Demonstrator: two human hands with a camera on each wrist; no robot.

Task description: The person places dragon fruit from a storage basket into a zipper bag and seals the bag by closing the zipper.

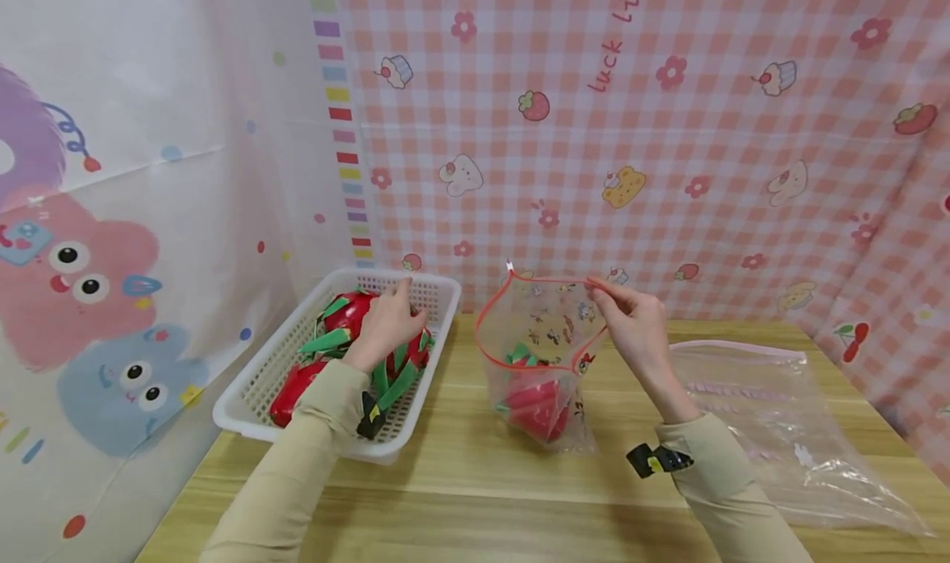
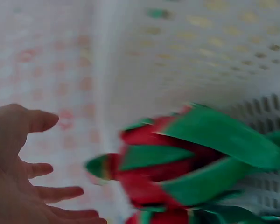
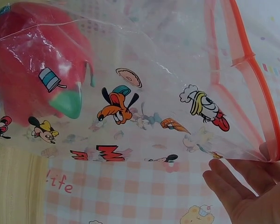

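In the head view my left hand hovers over a white perforated basket with several red toy dragon fruits with green leaf strips. The left wrist view shows its fingers spread apart, with a dragon fruit lying beyond them against the basket wall. My right hand pinches the right rim of a clear zip bag between thumb and fingers. This bag has an orange-red zip, cartoon prints and a gaping mouth; a dragon fruit rests in its bottom.
Flat on the wooden table, to the right, lies a second clear bag with a pale pink zip. A pink checked cloth hangs behind the table, and a white printed cloth hangs on the left.
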